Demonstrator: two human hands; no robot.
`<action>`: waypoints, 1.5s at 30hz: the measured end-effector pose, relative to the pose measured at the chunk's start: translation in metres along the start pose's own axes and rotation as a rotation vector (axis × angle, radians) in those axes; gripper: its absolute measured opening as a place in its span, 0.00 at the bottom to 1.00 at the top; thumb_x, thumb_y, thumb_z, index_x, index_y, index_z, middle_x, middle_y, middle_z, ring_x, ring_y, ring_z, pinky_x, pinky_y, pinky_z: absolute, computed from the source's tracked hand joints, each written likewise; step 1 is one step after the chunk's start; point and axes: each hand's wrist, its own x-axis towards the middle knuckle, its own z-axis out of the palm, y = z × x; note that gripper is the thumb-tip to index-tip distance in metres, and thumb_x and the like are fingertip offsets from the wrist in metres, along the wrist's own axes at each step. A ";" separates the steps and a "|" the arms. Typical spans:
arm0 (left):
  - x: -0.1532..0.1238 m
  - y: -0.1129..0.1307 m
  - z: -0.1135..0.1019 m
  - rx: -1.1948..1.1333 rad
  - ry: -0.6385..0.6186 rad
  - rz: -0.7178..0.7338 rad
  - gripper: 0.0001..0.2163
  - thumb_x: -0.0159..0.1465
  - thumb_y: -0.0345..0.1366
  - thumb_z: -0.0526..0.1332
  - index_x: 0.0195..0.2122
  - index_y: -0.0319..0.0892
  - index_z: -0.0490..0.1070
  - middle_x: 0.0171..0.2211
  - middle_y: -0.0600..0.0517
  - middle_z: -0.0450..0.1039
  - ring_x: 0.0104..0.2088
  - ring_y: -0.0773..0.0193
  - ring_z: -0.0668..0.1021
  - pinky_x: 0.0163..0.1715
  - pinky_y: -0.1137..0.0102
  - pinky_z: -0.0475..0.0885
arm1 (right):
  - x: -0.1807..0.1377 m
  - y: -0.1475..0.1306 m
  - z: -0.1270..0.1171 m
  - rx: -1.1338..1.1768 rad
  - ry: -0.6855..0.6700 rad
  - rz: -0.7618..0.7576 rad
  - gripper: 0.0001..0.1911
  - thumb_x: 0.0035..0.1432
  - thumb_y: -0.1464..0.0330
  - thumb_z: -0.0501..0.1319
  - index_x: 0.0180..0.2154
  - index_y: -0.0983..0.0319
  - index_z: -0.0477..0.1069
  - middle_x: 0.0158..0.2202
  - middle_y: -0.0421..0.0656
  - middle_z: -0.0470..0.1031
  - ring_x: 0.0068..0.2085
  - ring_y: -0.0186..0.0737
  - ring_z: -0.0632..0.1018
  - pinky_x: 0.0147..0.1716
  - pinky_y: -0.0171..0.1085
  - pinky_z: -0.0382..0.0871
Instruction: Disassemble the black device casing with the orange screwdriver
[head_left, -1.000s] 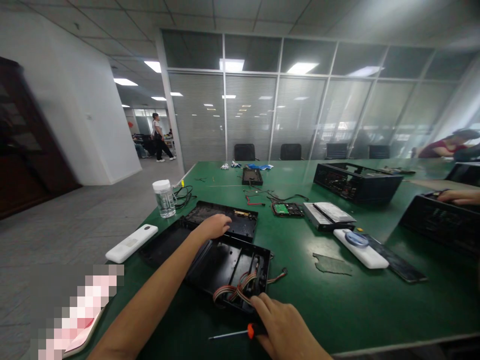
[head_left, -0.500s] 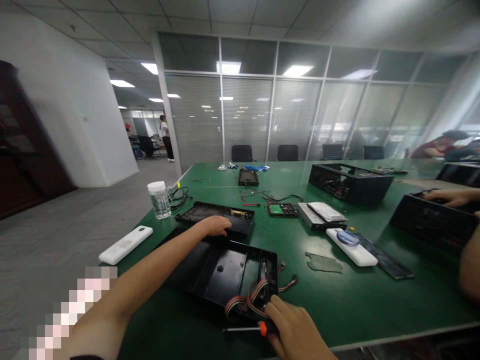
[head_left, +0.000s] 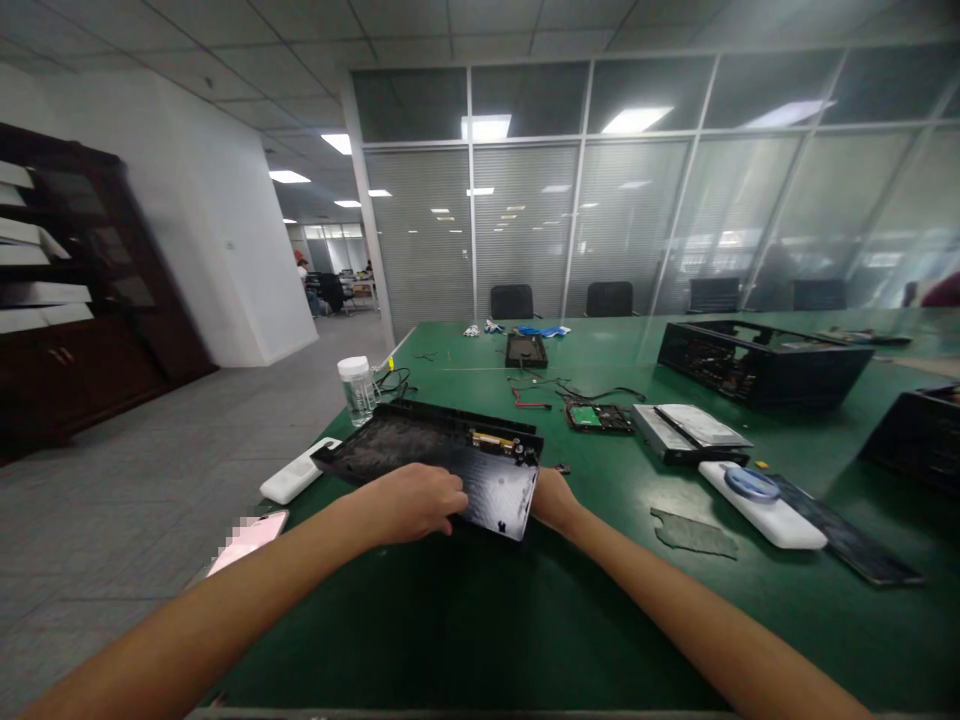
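Note:
A shallow black casing panel (head_left: 495,490) with a brass-coloured part on its back right side is tilted above the green table. My left hand (head_left: 424,500) is closed at its front edge, fingers curled over the panel. My right hand (head_left: 553,497) is at the panel's right end, its fingers hidden behind it. A small dark connector (head_left: 561,468) shows just beyond that hand. The screwdriver and the casing's bundle of coloured wires are out of sight.
A lidded clear bottle (head_left: 358,390) and a white device (head_left: 296,472) are at the left. A green circuit board (head_left: 596,416), a silver drive box (head_left: 686,435), another white device (head_left: 761,505) and a black case (head_left: 757,365) stand rightward.
The open casing with wires has gone from the near table. The panel is now raised and tilted, and my right hand has moved forward to its end. The view has turned left.

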 end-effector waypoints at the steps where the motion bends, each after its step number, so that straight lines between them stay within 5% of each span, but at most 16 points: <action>1: -0.005 0.003 0.005 -0.011 -0.008 -0.005 0.06 0.57 0.36 0.62 0.31 0.41 0.67 0.31 0.52 0.68 0.33 0.63 0.72 0.31 0.72 0.62 | 0.003 0.004 0.003 0.003 0.003 -0.028 0.15 0.57 0.74 0.48 0.42 0.64 0.71 0.42 0.51 0.73 0.45 0.44 0.74 0.42 0.38 0.66; 8: -0.022 0.013 0.051 -0.047 -0.066 -0.065 0.06 0.57 0.37 0.62 0.32 0.41 0.67 0.33 0.51 0.69 0.35 0.63 0.73 0.32 0.72 0.65 | -0.017 0.041 0.014 -0.084 0.121 -0.078 0.28 0.54 0.74 0.53 0.58 0.65 0.52 0.61 0.52 0.51 0.53 0.46 0.66 0.46 0.40 0.66; 13: -0.009 0.013 0.079 0.018 -0.180 -0.115 0.07 0.53 0.35 0.65 0.31 0.41 0.71 0.32 0.49 0.72 0.34 0.59 0.74 0.31 0.70 0.67 | -0.027 0.074 0.001 -0.058 -0.004 -0.042 0.19 0.55 0.73 0.53 0.50 0.64 0.64 0.56 0.51 0.59 0.48 0.44 0.71 0.46 0.40 0.64; 18: 0.012 0.002 0.073 -0.105 -0.322 -0.218 0.14 0.44 0.39 0.70 0.30 0.41 0.73 0.29 0.49 0.73 0.31 0.58 0.75 0.25 0.72 0.65 | -0.027 0.085 -0.016 0.126 0.082 -0.087 0.17 0.60 0.70 0.48 0.49 0.63 0.64 0.51 0.47 0.66 0.49 0.40 0.70 0.47 0.38 0.62; 21: 0.040 -0.008 0.066 -0.243 -0.186 -0.084 0.16 0.48 0.46 0.67 0.36 0.44 0.72 0.29 0.51 0.73 0.31 0.60 0.74 0.25 0.72 0.64 | -0.027 0.078 -0.017 0.203 0.117 -0.119 0.15 0.61 0.69 0.47 0.46 0.63 0.66 0.47 0.46 0.69 0.46 0.37 0.71 0.44 0.36 0.63; 23: 0.064 -0.013 0.069 -0.143 0.011 0.004 0.08 0.57 0.39 0.61 0.35 0.42 0.72 0.30 0.49 0.73 0.32 0.61 0.74 0.30 0.70 0.65 | -0.027 0.070 -0.015 0.195 0.092 -0.143 0.13 0.61 0.69 0.47 0.44 0.63 0.67 0.43 0.45 0.70 0.43 0.37 0.71 0.42 0.35 0.63; 29: 0.104 -0.027 0.107 0.108 0.224 0.254 0.08 0.61 0.30 0.55 0.25 0.38 0.70 0.29 0.47 0.69 0.33 0.62 0.70 0.33 0.69 0.64 | -0.023 0.053 -0.007 0.140 0.084 -0.224 0.12 0.59 0.69 0.49 0.43 0.63 0.66 0.41 0.45 0.70 0.42 0.37 0.71 0.41 0.35 0.61; 39: 0.093 -0.035 0.120 -0.015 0.375 0.269 0.07 0.62 0.28 0.52 0.33 0.38 0.70 0.35 0.47 0.68 0.38 0.62 0.69 0.40 0.69 0.64 | -0.022 0.060 -0.005 0.118 0.177 -0.166 0.11 0.60 0.70 0.49 0.41 0.61 0.67 0.39 0.43 0.72 0.39 0.37 0.72 0.37 0.33 0.60; 45: 0.103 -0.029 0.117 -0.212 0.351 0.069 0.06 0.60 0.29 0.54 0.31 0.39 0.70 0.30 0.50 0.71 0.34 0.65 0.72 0.38 0.71 0.65 | -0.022 0.061 -0.008 0.025 0.281 0.050 0.12 0.61 0.67 0.48 0.38 0.61 0.68 0.37 0.44 0.73 0.36 0.36 0.73 0.32 0.32 0.58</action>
